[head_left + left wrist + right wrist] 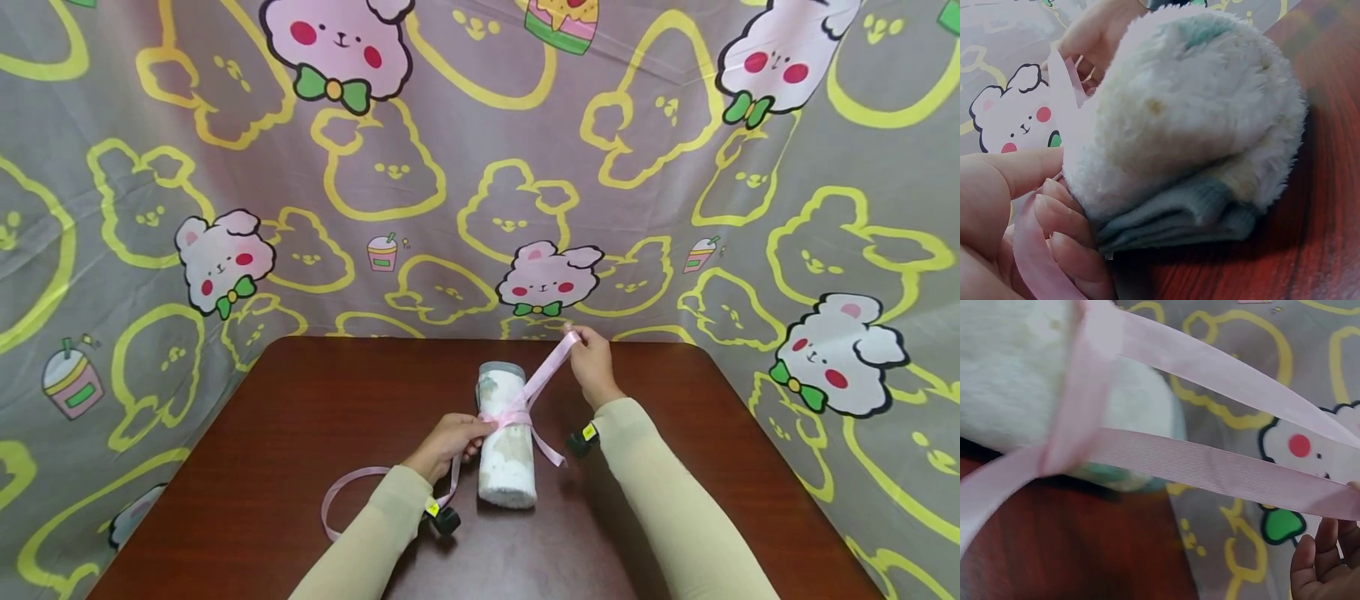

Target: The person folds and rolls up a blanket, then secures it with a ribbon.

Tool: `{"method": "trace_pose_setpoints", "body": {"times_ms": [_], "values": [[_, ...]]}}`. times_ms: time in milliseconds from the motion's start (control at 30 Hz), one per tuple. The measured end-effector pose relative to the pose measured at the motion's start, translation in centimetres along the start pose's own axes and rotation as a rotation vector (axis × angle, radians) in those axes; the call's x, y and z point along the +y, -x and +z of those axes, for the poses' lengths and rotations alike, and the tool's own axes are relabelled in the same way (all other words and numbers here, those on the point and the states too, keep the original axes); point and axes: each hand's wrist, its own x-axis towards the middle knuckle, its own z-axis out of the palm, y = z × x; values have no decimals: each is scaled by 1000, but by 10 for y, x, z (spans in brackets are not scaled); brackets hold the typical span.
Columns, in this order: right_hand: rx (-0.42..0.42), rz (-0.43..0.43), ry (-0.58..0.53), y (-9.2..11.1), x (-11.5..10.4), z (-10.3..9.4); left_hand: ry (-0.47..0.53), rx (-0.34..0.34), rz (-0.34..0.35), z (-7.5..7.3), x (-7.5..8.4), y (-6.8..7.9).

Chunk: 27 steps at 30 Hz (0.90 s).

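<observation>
A fluffy white rolled towel [506, 475] with greenish-grey patches lies lengthwise on the table, its grey folded edge [1179, 212] showing in the left wrist view. Around its middle runs a pink satin ribbon [512, 418]. At the roll's left side my left hand [450, 442] pinches the ribbon between thumb and fingers, and a long tail [352, 473] trails left over the table. Raised to the upper right, my right hand [592, 362] grips a doubled length of ribbon, two strands [1210, 465] stretched from the roll. Another short end [551, 452] hangs at the roll's right.
The dark red-brown wooden table [360, 383] carries the roll. Behind and on both sides hangs a grey curtain [450, 133] with yellow outlines and cartoon rabbits. A small black camera [445, 521] is strapped at the left wrist, another [581, 442] at the right.
</observation>
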Motion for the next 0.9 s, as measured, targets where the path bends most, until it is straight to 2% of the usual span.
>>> {"method": "trace_pose_setpoints", "body": {"times_ms": [200, 367, 600, 700, 833, 900], "values": [[43, 15, -32, -10, -11, -24, -6, -4, 6, 4, 1, 0], [92, -7, -32, -16, -14, -47, -3, -10, -1, 5, 0, 0], [97, -14, -11, -18, -12, -76, -15, -47, 6, -1, 0, -1], [47, -26, 106, -16, -8, -89, -51, -73, 14, -8, 1, 0], [-66, -65, 352, -10, 0, -108, -124, -93, 27, -26, 6, 6], [-105, -91, 455, -5, 5, -117, -168, -90, 55, -36, 11, 8]]}}
